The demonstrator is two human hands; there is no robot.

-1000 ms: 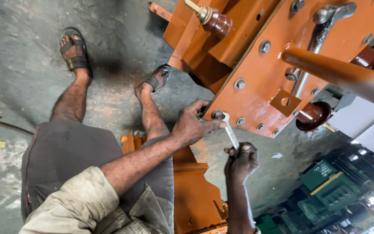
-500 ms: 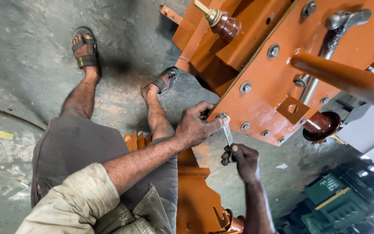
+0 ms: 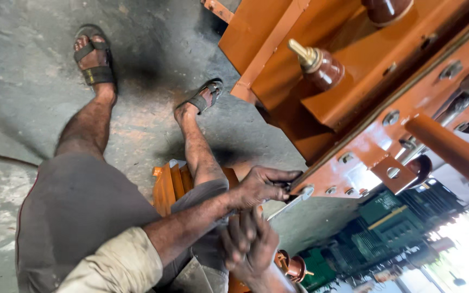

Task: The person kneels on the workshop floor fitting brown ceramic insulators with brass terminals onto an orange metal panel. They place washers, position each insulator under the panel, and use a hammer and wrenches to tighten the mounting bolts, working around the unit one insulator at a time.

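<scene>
My left hand reaches to the lower edge of an orange steel flange, its fingers pinched around a bolt under the rim. A silver spanner sits with its head on that bolt and slants down to the left. My right hand is just below the spanner's handle end, back toward me, fingers loosely apart and holding nothing that I can see. The flange carries a row of bolts and belongs to a large orange tank with brown insulators.
My legs in dark shorts stretch over a grey concrete floor, with sandals on both feet. I sit on a small orange stand. An orange pipe juts out at the right. Green machinery lies beyond.
My right hand has come off the spanner handle and dropped lower. The view has swung closer to the tank, and my left hand stays at the bolt.
</scene>
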